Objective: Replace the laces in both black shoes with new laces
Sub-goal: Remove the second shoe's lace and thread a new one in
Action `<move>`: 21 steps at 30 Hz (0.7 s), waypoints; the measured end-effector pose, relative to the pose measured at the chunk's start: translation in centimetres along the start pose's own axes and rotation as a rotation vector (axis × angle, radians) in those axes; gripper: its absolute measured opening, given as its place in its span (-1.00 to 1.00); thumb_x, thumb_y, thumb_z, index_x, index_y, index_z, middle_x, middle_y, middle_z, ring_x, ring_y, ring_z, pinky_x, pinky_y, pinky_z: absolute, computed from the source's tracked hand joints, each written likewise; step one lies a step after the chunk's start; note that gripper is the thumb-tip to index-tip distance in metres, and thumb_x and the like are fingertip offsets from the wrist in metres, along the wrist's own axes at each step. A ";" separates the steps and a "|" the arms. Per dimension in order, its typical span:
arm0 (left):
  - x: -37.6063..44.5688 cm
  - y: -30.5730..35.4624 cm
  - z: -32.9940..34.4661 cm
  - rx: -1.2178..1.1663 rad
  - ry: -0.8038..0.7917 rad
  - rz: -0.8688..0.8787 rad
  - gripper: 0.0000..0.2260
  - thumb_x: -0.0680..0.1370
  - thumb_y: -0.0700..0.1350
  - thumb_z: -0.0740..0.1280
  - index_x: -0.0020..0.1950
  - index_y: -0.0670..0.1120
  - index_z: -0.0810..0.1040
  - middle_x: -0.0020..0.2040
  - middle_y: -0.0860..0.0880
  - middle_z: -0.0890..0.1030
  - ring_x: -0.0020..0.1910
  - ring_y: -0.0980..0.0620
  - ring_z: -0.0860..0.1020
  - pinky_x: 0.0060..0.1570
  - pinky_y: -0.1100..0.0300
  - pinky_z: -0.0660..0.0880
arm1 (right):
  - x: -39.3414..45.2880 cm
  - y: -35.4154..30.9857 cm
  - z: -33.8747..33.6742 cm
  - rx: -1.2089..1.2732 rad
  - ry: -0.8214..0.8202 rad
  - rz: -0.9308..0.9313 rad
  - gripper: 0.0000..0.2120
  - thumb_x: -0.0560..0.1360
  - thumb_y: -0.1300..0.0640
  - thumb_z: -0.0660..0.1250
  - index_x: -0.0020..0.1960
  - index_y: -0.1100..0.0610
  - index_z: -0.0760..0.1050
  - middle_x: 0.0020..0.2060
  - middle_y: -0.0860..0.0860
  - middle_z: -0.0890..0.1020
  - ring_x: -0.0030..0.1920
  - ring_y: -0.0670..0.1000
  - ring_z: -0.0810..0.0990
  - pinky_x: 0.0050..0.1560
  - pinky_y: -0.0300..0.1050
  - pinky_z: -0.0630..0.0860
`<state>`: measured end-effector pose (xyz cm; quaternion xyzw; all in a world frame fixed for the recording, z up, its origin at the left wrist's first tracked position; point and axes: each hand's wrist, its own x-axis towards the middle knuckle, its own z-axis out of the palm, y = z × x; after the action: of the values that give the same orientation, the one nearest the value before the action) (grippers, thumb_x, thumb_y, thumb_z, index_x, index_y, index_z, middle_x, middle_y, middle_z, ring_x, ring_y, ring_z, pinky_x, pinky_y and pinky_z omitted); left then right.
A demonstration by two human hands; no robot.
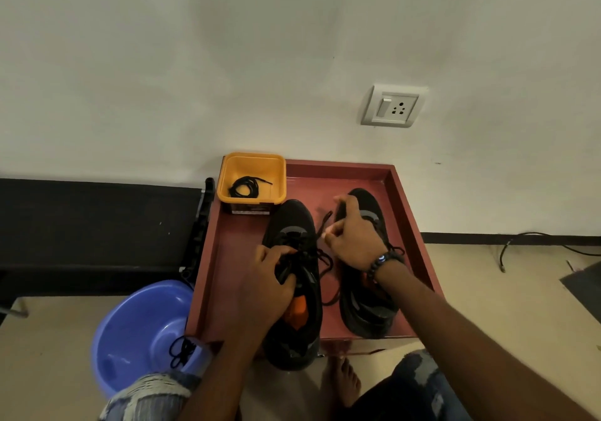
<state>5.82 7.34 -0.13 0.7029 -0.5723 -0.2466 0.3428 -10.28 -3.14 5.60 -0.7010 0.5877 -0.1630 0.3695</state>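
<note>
Both black shoes sitting in the red tray [409,199]. Left hand [270,277] is clenching the left shoe [292,222] at its tongue; right hand [354,242] fingers are pinching its lace [325,222]. Step looks like lacing/unlacing this shoe. Next: feeding the lace tip through an eyelet. Coiled lace [244,188] is lying in the yellow tub [224,173] behind the tray.

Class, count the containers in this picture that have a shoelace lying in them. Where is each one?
2. The yellow tub at the far left corner of the red tray holds a coiled black lace. The blue basin on the floor beside the tray holds another lace.
</note>
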 end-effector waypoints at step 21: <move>0.0 -1.2 0.6 -0.090 -0.015 0.024 -0.66 0.44 -0.16 0.44 0.15 0.11 0.51 0.01 0.17 0.40 -0.07 0.19 0.48 -0.17 0.45 0.37 | 1.7 -0.6 -4.0 -0.502 0.367 -0.121 -0.70 0.58 0.21 0.27 0.29 0.09 0.37 0.11 0.12 0.55 -0.03 0.10 0.54 -0.11 -0.08 0.46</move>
<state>6.11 7.31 -1.45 0.6781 -0.5715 -0.2733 0.3727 -12.09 -6.03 8.33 -0.7629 0.6237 -0.1583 0.0626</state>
